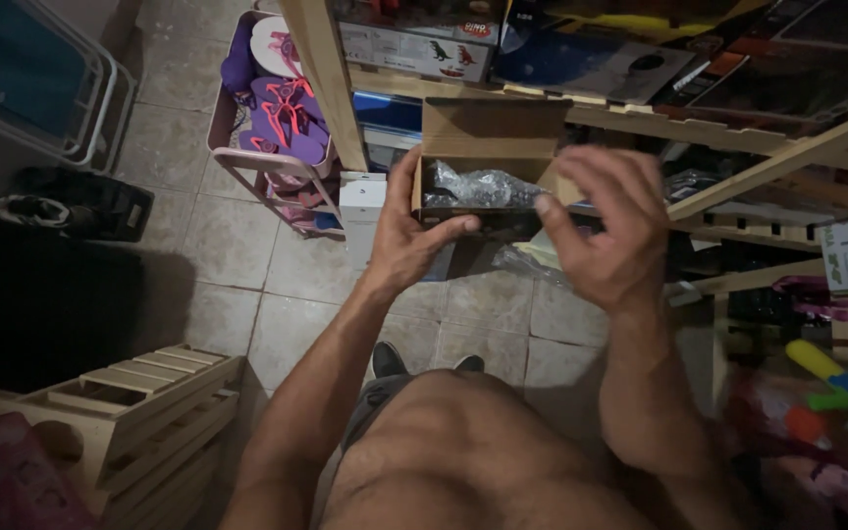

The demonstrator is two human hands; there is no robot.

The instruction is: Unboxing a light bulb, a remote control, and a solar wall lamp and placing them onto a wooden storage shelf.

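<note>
The left hand (406, 236) gripped the near left corner of an open cardboard box (488, 147) held out in front of the wooden shelf (630, 123), while the right hand (609, 224) hovered open and blurred beside it, grasping nothing. Supported at one corner only, the box could have tipped. Its plastic-wrapped item (478, 186) might then have slid onto the tiled floor (247, 255).

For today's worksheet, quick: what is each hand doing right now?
Left hand: closed on the open cardboard box, gripping its left end.
Right hand: open, blurred, by the box's right end; contact cannot be told.
</note>
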